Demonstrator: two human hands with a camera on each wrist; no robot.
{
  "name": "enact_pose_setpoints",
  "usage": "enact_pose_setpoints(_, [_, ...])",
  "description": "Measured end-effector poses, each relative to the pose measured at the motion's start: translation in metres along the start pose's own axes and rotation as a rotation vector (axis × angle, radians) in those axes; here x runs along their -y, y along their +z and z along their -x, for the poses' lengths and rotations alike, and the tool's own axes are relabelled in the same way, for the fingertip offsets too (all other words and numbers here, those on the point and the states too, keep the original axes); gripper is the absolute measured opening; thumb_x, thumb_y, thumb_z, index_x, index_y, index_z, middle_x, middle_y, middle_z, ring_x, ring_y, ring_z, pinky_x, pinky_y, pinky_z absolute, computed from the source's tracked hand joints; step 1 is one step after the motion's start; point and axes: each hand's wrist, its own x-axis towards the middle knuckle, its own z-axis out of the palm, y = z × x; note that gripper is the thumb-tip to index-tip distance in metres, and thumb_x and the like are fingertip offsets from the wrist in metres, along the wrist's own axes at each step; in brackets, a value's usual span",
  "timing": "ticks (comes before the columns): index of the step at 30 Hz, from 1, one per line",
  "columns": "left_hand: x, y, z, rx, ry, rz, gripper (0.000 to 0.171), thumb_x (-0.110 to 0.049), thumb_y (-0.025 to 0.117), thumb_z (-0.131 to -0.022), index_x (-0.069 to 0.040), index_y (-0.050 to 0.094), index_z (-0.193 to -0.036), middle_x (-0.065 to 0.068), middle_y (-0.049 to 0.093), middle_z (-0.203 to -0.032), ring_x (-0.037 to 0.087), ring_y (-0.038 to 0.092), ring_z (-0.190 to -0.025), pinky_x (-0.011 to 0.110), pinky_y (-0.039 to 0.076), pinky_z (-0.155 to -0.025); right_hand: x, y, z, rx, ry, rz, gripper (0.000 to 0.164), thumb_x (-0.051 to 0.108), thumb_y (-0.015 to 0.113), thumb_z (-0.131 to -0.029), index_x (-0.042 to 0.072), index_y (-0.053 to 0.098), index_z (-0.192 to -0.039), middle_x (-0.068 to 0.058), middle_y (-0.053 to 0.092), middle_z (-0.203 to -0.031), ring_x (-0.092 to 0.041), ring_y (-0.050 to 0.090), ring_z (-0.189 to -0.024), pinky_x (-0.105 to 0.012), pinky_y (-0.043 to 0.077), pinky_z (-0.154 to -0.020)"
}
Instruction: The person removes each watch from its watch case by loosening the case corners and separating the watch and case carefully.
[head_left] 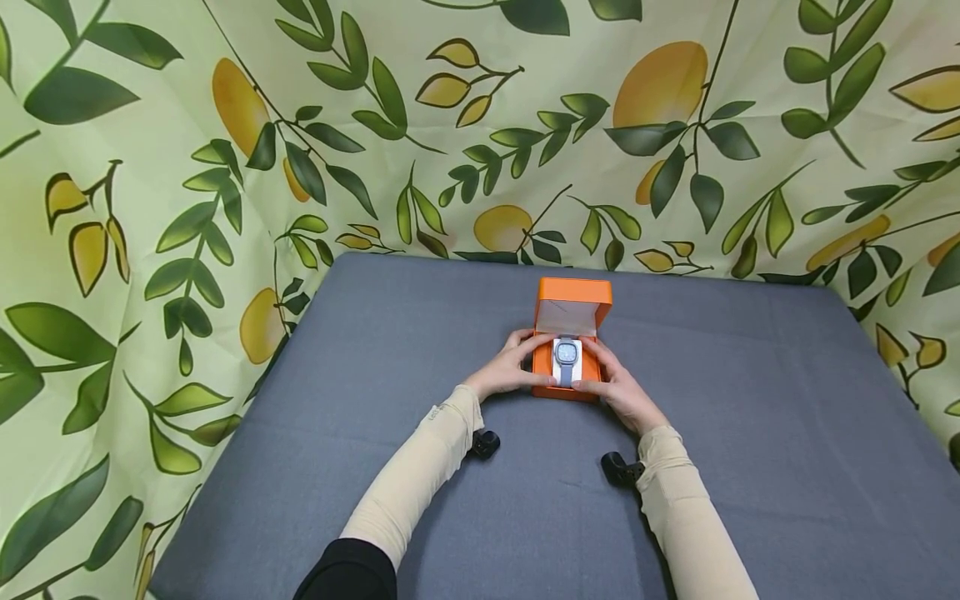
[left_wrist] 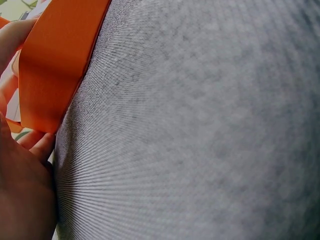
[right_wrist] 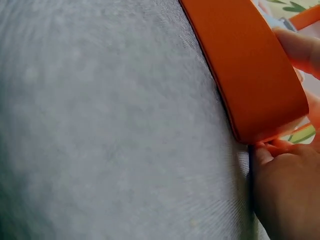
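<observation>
Orange box [head_left: 567, 395] stands on the grey-covered table [head_left: 420, 312], a little right of centre in the head frame, with its lid [head_left: 574, 289] raised at the back. Inside lies 1 watch [head_left: 566, 353], face up, its pale blue strap [head_left: 566, 376] running down toward the near wall; it sits on a white cushion [head_left: 557, 368] at the middle of the box. Both hands are at the box, 1 per side. Left hand [head_left: 513, 367], entering from lower left: forefinger reaches the far end of the cushion and thumb the near end, apparently pinching it. Right hand [head_left: 622, 392], from lower right, mirrors this with forefinger and thumb at the opposite edge. In the 2 wrist views the remaining fingers bend low beside the box, close to the table; exact contact with the cushion cannot be confirmed there, since the orange side wall hides most of it. Progress, judged from the layout: box open, watch mounted on its cushion, cushion in or just over the box, both hands in place. Direction of the work (seating the cushion or drawing it out) cannot be told from this moment. If seating, what is left would be letting go and lowering the lid; if drawing out, the lift clear of the walls is not yet done.
</observation>
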Motion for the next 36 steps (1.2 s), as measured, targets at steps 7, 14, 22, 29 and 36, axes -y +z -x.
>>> enact_pose_setpoints(7, [0.0, 0.002, -0.001, -0.024, -0.006, -0.007, 0.073, -0.035, 0.075, -0.076, -0.032, 0.04, -0.14, 0.01, 0.021, -0.149, 0.028, 0.027, -0.136, 0.047, 0.029, -0.111, -0.001, 0.001, -0.001, -0.004, -0.014, -0.028, 0.08, 0.0, 0.064, -0.08, 0.011, 0.022, -0.147, -0.012, 0.001, -0.157, -0.032, 0.004, -0.143, -0.054, 0.007, -0.116])
enact_pose_setpoints(14, [-0.002, 0.007, 0.002, -0.102, 0.03, -0.042, 0.07, -0.032, 0.075, -0.077, -0.027, 0.043, -0.139, 0.013, 0.022, -0.145, 0.027, 0.028, -0.133, 0.043, 0.03, -0.11, 0.001, 0.003, -0.002, -0.038, -0.018, 0.024, 0.077, -0.001, 0.064, -0.078, 0.011, 0.027, -0.145, -0.015, 0.001, -0.155, -0.034, 0.003, -0.141, -0.055, 0.005, -0.114])
enact_pose_setpoints(22, [-0.004, 0.01, 0.009, -0.159, 0.051, -0.202, 0.067, -0.04, 0.071, -0.079, -0.032, 0.043, -0.139, 0.008, 0.029, -0.122, 0.026, 0.025, -0.112, 0.035, 0.029, -0.091, 0.005, 0.005, 0.003, -0.101, -0.026, 0.152, 0.073, 0.003, 0.068, -0.077, 0.012, 0.034, -0.142, -0.012, -0.007, -0.154, -0.037, -0.005, -0.141, -0.06, 0.004, -0.113])
enact_pose_setpoints(29, [-0.008, 0.012, 0.016, -0.171, 0.094, -0.197, 0.065, -0.038, 0.069, -0.082, -0.032, 0.04, -0.14, 0.007, 0.03, -0.128, 0.025, 0.027, -0.112, 0.037, 0.029, -0.092, 0.001, 0.005, 0.004, -0.063, -0.067, 0.082, 0.075, -0.001, 0.067, -0.078, 0.014, 0.032, -0.143, -0.014, 0.015, -0.151, -0.033, 0.014, -0.138, -0.051, 0.015, -0.111])
enact_pose_setpoints(36, [-0.011, 0.015, 0.019, -0.129, 0.097, -0.146, 0.068, -0.036, 0.064, -0.087, -0.037, 0.029, -0.145, -0.002, 0.039, -0.145, 0.023, 0.029, -0.119, 0.043, 0.03, -0.099, -0.001, 0.006, 0.004, -0.05, -0.045, 0.025, 0.077, 0.001, 0.065, -0.082, 0.021, 0.028, -0.146, -0.016, 0.028, -0.148, -0.03, 0.024, -0.134, -0.035, 0.027, -0.104])
